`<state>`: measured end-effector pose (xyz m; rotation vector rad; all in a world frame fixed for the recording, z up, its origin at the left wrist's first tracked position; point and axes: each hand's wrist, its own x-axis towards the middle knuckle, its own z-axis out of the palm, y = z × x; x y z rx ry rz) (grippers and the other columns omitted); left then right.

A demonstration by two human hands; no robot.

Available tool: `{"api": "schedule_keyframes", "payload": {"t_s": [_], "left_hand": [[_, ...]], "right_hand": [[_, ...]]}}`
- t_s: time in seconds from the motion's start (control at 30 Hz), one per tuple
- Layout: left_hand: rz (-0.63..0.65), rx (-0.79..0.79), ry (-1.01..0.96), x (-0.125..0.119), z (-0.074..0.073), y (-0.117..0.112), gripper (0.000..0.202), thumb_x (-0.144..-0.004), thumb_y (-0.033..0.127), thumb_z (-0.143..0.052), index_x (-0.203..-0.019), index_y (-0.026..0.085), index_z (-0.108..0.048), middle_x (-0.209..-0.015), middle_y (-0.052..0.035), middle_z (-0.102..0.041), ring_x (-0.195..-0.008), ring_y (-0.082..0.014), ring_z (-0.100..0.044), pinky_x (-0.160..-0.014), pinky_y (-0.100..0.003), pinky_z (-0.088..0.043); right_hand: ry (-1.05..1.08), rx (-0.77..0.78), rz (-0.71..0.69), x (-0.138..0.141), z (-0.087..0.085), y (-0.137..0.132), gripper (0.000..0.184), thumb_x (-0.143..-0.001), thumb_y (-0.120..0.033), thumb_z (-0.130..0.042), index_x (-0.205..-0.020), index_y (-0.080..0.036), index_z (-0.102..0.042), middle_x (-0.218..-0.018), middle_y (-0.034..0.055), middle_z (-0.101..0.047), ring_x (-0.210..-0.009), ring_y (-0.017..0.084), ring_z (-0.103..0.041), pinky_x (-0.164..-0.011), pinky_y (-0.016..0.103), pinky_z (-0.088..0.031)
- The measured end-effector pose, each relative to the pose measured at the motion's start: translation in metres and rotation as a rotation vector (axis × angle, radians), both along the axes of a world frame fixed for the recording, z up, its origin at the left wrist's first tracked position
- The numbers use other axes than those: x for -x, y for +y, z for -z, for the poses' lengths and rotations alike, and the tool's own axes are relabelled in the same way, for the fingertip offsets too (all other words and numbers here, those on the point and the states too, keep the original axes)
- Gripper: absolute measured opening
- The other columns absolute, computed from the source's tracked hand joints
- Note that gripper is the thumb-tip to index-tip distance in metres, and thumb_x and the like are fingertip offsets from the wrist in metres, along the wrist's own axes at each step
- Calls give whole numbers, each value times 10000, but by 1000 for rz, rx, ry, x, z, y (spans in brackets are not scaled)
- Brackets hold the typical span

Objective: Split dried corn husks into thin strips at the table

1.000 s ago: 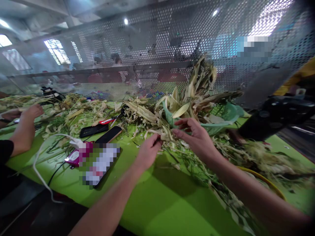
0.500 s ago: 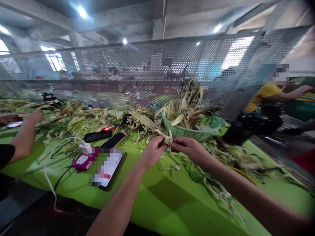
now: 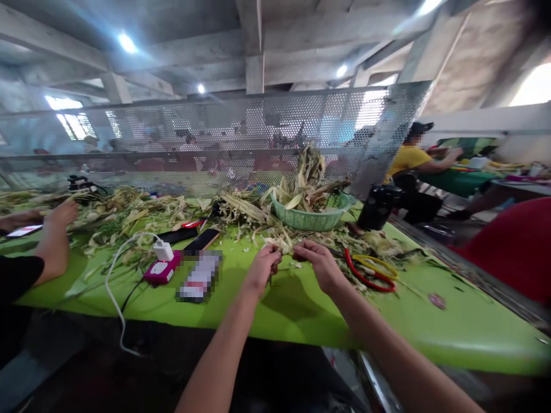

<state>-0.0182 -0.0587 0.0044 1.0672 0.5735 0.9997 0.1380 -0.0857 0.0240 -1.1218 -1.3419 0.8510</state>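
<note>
well, the husk piece sits pinched between the two hands, just above the green table, at the near edge of the loose heap of dry husks. it looks pale, papery and very light. my judgement is that it will bend and tear along its grain rather than resist, and crumble if squeezed hard, so the best hold is at its ends with the fingertips, pulling gently.

the left hand is closed, thumb and fingers pressed together on the left end of the husk piece. the right hand is curled over, its fingertips nipped on the other end, so both hands are clamped on the same strip with only a short span between them.

just beyond the right hand stands a green plastic basket piled with more husks. to the outside of the right hand lie a red ring and a yellow ring, overlapping on the table. to the outside of the left hand lie a black phone, a pink power bank with a white charger, and farther off a co-worker's hand resting in the heap. well beyond both hands, a perforated metal screen runs behind the heap.
</note>
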Motion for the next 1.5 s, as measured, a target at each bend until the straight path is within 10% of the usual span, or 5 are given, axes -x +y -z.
{"api": "schedule_keyframes", "payload": {"t_s": [1.0, 1.27, 1.5], "left_hand": [[-139, -334, 332, 5, 5, -4, 365, -789, 495, -621, -877, 148, -691, -853, -53, -672, -818, -172, -566, -779, -282, -413], [-123, -75, 82, -5, 12, 1, 336, -732, 443, -701, -863, 137, -664, -745, -14, -608, -677, -103, -511, -681, -226, -400], [-191, -408, 305, 2, 3, -4, 264, -824, 416, -596, -843, 160, -656, -786, -20, -611, -750, -130, -518, -737, -237, -397]], "right_hand": [[-203, -92, 67, 2, 14, -8, 267, -751, -427, -658, -626, -195, -613, -569, -20, -498, -569, 140, -417, -552, 275, -306], [-162, -103, 106, 3, 18, -7, 296, -773, -432, -640, -603, -197, -579, -577, -21, -484, -589, 141, -418, -588, 280, -322], [-78, -84, 95, -1, 21, -5, 219, -739, -404, -678, -690, -200, -614, -621, -25, -531, -606, 140, -461, -603, 274, -362]]}}
